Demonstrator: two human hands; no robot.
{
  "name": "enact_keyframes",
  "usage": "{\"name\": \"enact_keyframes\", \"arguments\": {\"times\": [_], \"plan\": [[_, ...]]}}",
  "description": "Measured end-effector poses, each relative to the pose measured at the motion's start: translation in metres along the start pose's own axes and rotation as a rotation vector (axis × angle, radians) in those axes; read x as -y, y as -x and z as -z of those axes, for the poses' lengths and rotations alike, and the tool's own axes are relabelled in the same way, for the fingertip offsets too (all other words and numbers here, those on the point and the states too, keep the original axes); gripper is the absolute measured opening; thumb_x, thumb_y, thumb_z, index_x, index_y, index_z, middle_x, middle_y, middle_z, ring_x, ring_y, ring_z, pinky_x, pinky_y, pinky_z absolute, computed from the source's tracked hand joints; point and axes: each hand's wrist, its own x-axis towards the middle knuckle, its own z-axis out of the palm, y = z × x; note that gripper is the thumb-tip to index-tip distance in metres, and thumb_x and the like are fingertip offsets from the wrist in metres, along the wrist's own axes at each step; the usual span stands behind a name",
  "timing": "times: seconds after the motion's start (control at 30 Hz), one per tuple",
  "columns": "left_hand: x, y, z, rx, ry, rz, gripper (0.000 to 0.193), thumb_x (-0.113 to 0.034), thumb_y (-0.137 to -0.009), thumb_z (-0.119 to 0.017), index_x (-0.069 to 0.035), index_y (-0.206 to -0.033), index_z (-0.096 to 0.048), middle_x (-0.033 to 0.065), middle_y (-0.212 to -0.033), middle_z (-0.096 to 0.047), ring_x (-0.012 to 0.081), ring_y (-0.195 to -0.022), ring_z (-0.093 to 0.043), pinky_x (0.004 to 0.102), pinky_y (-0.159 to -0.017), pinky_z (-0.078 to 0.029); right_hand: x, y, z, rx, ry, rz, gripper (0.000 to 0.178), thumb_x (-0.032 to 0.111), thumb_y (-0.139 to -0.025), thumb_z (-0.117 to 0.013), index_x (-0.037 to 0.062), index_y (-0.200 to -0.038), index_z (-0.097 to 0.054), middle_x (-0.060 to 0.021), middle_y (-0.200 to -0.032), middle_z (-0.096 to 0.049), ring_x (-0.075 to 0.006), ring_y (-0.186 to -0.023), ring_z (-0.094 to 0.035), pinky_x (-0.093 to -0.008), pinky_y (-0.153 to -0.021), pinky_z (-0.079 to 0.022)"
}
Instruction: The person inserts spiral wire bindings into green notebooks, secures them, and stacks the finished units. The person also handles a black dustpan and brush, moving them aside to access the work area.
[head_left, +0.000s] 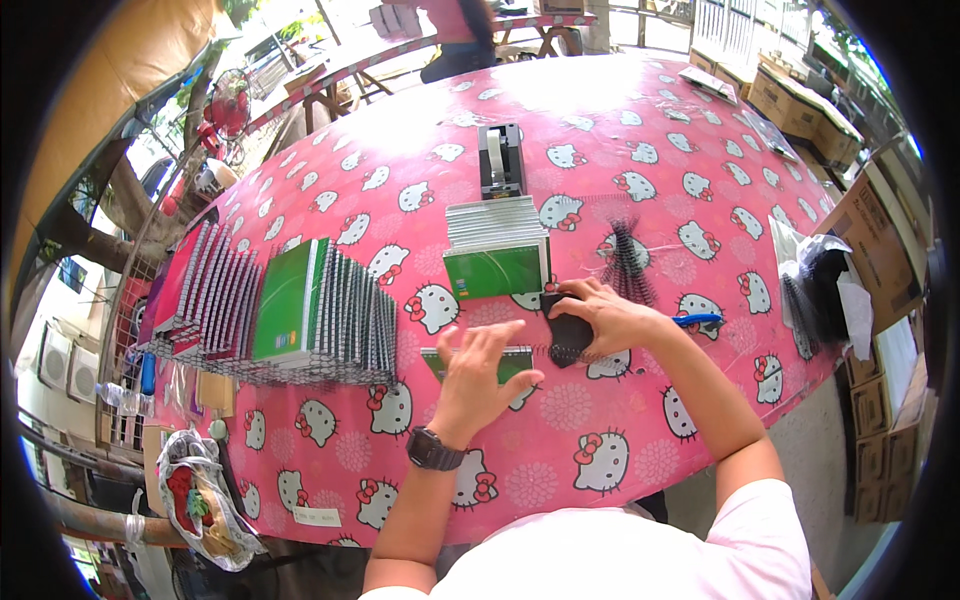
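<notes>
The left hand [480, 375] is hovering or resting, fingers spread, over a green-covered, spiral-bound paper notebook [516, 359], which is lying nearside of the leaning stack of green-covered notebooks [497, 272]. Off that stack's near right corner, the right hand [605, 315] is pinching a flat-looking black piece [571, 337]. The notebook is probably handling light, stiff, slightly slippery; gripping its plain edges should be sparing the coil [541, 351].

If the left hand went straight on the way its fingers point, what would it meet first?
Past the small notebook beneath it, the left hand would probably meet the green-topped stack first; its height above the table is unclear, so it might pass over.
</notes>
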Motion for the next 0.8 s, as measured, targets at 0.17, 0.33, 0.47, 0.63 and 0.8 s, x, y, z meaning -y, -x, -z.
{"name": "enact_keyframes", "arguments": {"times": [0.17, 0.33, 0.47, 0.63, 0.8], "plan": [[0.030, 0.014, 0.011, 0.110, 0.024, 0.007, 0.026, -0.032, -0.066, -0.080, -0.014, -0.081, -0.067, -0.0033, -0.087, -0.064, 0.0162, -0.093, -0.056, 0.0508, -0.100, -0.021, 0.011, 0.008, -0.007, -0.265, -0.267, 0.003, 0.058, 0.029, -0.063, -0.084, 0.0076, -0.110, -0.058, -0.0194, -0.128, -0.049, -0.0370, -0.120, -0.046, -0.0414, -0.099, -0.040], [0.015, 0.014, 0.002, 0.026, 0.097, -0.043, 0.024, -0.030, -0.063, -0.081, -0.017, -0.077, -0.067, -0.0046, -0.081, -0.060, 0.0158, -0.089, -0.055, 0.0459, -0.099, -0.021, 0.015, 0.018, -0.003, 0.043, -1.336, 0.125, 0.058, 0.048, -0.077, -0.070, 0.0037, -0.113, -0.064, -0.0074, -0.106, -0.065, -0.0195, -0.098, -0.058, -0.0351, -0.090, -0.044], [0.018, 0.019, -0.003, 0.002, 0.088, -0.009, 0.025, -0.030, -0.060, -0.082, -0.018, -0.076, -0.067, -0.0055, -0.079, -0.060, 0.0149, -0.088, -0.054, 0.0446, -0.098, -0.022, 0.039, 0.014, 0.000, -0.061, -0.754, -0.097, 0.053, 0.045, -0.074, -0.071, 0.0037, -0.107, -0.068, -0.0096, -0.104, -0.065, -0.0214, -0.100, -0.057, -0.0351, -0.092, -0.042], [0.019, 0.020, -0.005, -0.041, 0.094, -0.029, 0.026, -0.028, -0.059, -0.083, -0.018, -0.075, -0.067, -0.0062, -0.075, -0.059, 0.0140, -0.084, -0.055, 0.0441, -0.098, -0.022, 0.047, 0.008, -0.007, 0.021, -0.919, 0.044, 0.047, 0.041, -0.075, -0.072, 0.0038, -0.102, -0.069, -0.0091, -0.105, -0.063, -0.0212, -0.105, -0.054, -0.0349, -0.092, -0.041], [0.021, 0.023, -0.008, -0.065, 0.116, -0.017, 0.035, -0.029, -0.059, -0.084, -0.017, -0.085, -0.065, -0.0070, -0.074, -0.060, 0.0128, -0.080, -0.055, 0.0446, -0.099, -0.021, 0.043, 0.004, -0.014, -0.092, -1.390, 0.082, 0.046, 0.041, -0.076, -0.072, 0.0041, -0.103, -0.068, -0.0110, -0.104, -0.064, -0.0238, -0.097, -0.056, -0.0360, -0.089, -0.043]]}}
